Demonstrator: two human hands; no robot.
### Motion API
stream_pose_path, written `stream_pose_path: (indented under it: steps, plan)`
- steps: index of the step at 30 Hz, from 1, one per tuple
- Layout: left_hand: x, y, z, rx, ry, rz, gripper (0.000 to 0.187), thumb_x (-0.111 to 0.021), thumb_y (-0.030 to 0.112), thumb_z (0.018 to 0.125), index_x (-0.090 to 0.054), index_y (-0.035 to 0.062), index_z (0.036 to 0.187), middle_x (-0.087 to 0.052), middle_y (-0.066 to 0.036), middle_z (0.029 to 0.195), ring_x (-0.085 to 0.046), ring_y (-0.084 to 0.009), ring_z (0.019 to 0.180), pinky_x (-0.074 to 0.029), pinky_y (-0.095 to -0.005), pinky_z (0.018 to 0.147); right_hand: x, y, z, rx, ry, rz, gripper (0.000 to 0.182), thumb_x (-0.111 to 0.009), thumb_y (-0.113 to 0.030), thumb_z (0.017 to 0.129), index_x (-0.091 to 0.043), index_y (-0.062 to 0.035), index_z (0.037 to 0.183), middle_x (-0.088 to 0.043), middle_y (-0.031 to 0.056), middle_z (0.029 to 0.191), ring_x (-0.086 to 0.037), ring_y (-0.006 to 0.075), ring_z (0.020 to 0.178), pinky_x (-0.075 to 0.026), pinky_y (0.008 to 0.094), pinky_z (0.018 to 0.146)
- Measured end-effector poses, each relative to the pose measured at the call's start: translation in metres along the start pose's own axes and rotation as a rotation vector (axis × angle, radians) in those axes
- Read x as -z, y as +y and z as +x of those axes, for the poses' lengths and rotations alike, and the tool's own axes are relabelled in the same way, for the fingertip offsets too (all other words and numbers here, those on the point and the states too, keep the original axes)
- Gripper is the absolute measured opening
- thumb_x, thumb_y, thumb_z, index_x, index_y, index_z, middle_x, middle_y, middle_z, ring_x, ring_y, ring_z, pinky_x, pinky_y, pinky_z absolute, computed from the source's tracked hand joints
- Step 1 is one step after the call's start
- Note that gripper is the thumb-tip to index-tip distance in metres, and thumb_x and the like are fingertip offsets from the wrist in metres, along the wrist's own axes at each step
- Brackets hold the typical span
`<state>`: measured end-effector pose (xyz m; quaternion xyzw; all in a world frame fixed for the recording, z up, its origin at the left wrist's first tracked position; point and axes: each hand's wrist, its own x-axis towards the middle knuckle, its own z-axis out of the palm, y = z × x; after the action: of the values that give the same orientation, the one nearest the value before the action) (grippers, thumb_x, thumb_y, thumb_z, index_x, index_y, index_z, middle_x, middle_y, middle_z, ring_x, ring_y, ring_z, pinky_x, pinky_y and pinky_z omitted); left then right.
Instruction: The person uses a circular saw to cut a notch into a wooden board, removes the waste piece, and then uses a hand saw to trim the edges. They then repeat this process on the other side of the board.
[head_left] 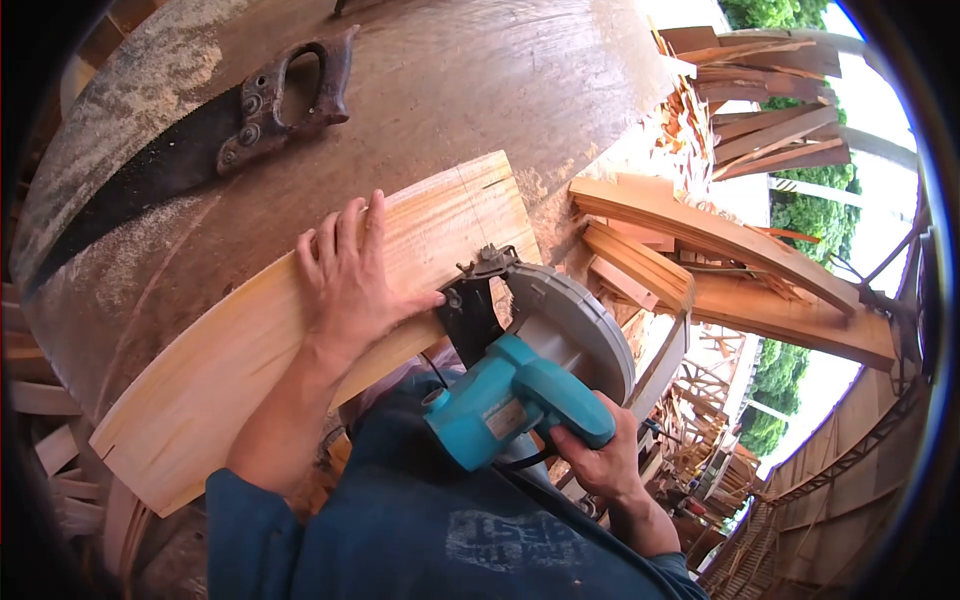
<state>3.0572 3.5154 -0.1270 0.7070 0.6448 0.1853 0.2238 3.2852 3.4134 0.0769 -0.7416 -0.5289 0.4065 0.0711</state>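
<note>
A pale wooden board [230, 345] lies slantwise over the near edge of the worktable. My left hand [350, 270] rests flat on it, fingers spread, the thumb reaching toward the base plate of a teal circular saw [510, 400]. My right hand [603, 450] is wrapped round the saw's rear handle. The saw's grey blade guard [570, 320] faces right, and its front edge sits on the board near a thin line across the wood. The blade itself is hidden. A hand saw [250, 120] with a worn handle lies beyond the board.
The brown worktable [450, 90] carries sawdust at its far left. Thick timber beams [720, 240] stand off to the right, close to the saw. Stacked planks [770, 130] and wood shavings lie behind them. Offcuts [60, 450] are piled at the lower left.
</note>
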Motion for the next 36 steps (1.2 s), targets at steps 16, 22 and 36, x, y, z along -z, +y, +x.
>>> stream_pose_path:
  steps: [16,22,36]
  plan:
    - [0.001,-0.003,0.003,-0.009,0.01,-0.107,0.115,-0.083,0.059,0.063,-0.035,0.0047,0.152,-0.045,-0.014,0.139,-0.039,-0.0326,0.13,-0.021,-0.0545,0.111,0.002,-0.012,0.011,0.005,-0.013,-0.011,0.024,-0.079,-0.014,0.081,-0.067,0.001,0.096,-0.07,0.01,0.075,-0.069,0.0149,0.069,-0.053,0.0293,0.065]
    - [0.002,-0.003,0.003,0.0,0.003,-0.12,0.112,-0.083,0.057,0.064,-0.036,0.0051,0.152,-0.046,-0.013,0.14,-0.04,-0.0319,0.13,-0.022,-0.054,0.111,0.002,-0.013,0.013,0.027,-0.01,-0.03,0.023,-0.078,-0.014,0.082,-0.067,0.001,0.096,-0.07,0.0095,0.075,-0.068,0.0145,0.068,-0.053,0.0287,0.064]
    - [0.003,-0.003,0.003,0.012,0.004,-0.121,0.11,-0.084,0.054,0.064,-0.038,0.0047,0.151,-0.048,-0.013,0.14,-0.041,-0.0311,0.13,-0.022,-0.05,0.111,0.0,-0.016,0.013,-0.031,-0.012,0.012,0.022,-0.078,-0.013,0.081,-0.067,0.0009,0.093,-0.069,0.0088,0.074,-0.064,0.0133,0.066,-0.051,0.0289,0.063]
